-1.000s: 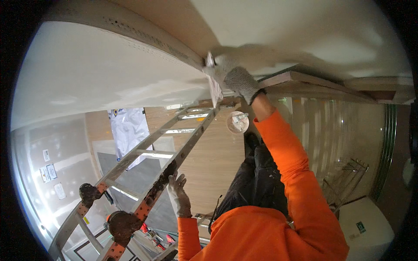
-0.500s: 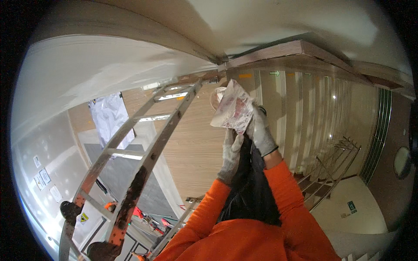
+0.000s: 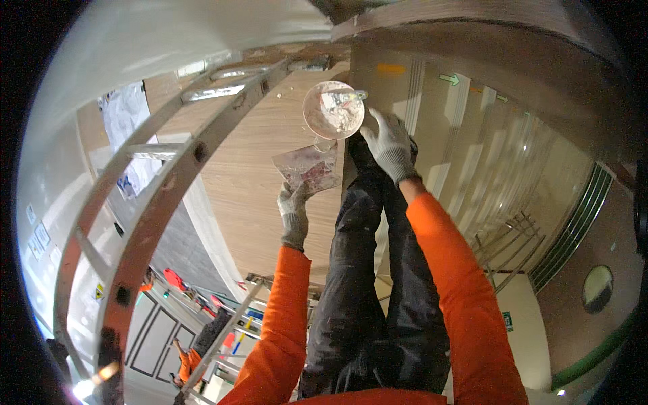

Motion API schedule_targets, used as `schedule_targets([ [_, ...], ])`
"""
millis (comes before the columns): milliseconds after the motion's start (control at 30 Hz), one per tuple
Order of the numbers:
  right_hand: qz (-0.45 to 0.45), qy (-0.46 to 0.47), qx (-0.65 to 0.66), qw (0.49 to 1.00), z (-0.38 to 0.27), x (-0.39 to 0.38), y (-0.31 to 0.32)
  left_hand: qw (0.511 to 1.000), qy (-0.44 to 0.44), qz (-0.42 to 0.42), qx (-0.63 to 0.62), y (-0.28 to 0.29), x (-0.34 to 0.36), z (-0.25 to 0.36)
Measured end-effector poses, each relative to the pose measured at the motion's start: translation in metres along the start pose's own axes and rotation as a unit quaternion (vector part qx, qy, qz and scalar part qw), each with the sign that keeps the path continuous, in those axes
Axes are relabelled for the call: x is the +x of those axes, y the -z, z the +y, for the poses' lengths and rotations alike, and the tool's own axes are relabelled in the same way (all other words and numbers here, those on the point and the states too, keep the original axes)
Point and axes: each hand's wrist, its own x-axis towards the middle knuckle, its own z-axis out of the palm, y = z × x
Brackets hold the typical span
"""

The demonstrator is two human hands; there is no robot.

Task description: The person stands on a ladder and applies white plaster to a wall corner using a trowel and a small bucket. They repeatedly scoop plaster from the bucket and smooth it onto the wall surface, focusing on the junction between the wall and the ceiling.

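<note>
My left hand (image 3: 294,206), in a pale grey work glove, grips a square, smeared plate (image 3: 312,164) below a white bucket (image 3: 324,125) of pale compound. A tool with a handle (image 3: 352,96) lies across the bucket's top. My right hand (image 3: 387,138), also gloved, is beside the bucket's right side with its fingers apart and curved, nothing visibly held. Below my hands are my dark-trousered legs (image 3: 347,283).
An aluminium ladder (image 3: 162,196) rises close along my left. A wooden board edge (image 3: 432,17) crosses overhead. Metal railings (image 3: 513,250) stand at lower right. A person in orange (image 3: 187,364) is below at lower left, near another ladder (image 3: 223,344) and scattered tools (image 3: 174,277).
My right hand was up at the joint with the plate, then both hands held it. Now my left hand alone holds it lower, and my right hand is beside the bucket.
</note>
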Motion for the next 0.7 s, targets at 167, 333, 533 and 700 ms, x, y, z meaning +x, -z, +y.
schedule_targets([
  [167,-0.08,0.15,-0.265,0.949,0.053,0.083,-0.09,0.998,0.019,-0.004,0.058,0.015,0.058,-0.046],
  [333,-0.253,0.139,-0.353,0.89,0.048,0.109,-0.123,0.985,-0.074,0.012,0.153,0.037,0.092,-0.102],
  [533,-0.344,0.121,-0.288,0.886,0.014,0.102,-0.076,0.998,0.029,0.041,0.038,0.049,0.123,-0.15],
  [700,-0.368,0.138,-0.367,0.843,0.016,0.094,-0.06,0.992,0.095,0.054,-0.065,0.013,0.142,-0.148],
])
